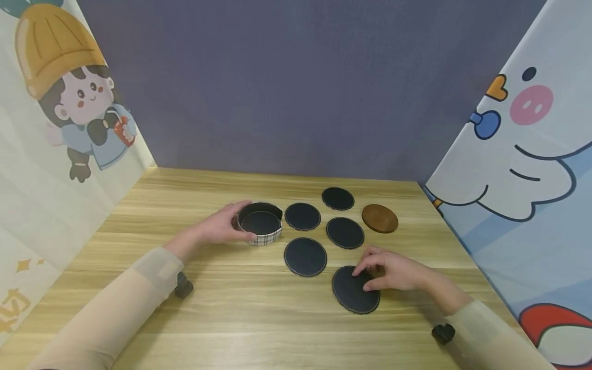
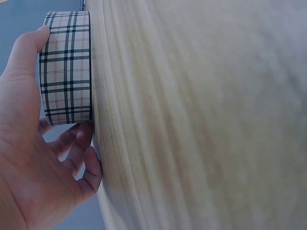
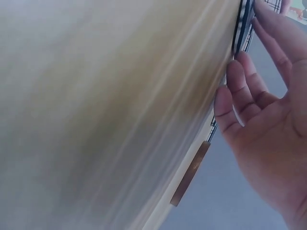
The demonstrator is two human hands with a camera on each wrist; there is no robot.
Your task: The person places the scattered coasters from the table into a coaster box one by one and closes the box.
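My left hand (image 1: pixel 226 223) holds a round coaster holder (image 1: pixel 270 239) with a plaid outside and a dark inside, standing on the table. In the left wrist view, the thumb lies along one side of the plaid wall (image 2: pixel 66 69) and the other fingers curl at its far side. My right hand (image 1: pixel 390 270) touches the top of a round black coaster (image 1: pixel 353 298) with thumb and forefinger, apart from each other. The right wrist view shows that coaster edge-on (image 3: pixel 242 28) at the fingertips, with the remaining fingers loosely bent.
Several more black coasters, among them one in the middle (image 1: pixel 305 257) and one at the back (image 1: pixel 338 199), lie between the hands. A brown disc (image 1: pixel 380 218) lies at the back right. A grey panel (image 1: pixel 287 92) and printed side panels border the wooden table (image 1: pixel 231 318).
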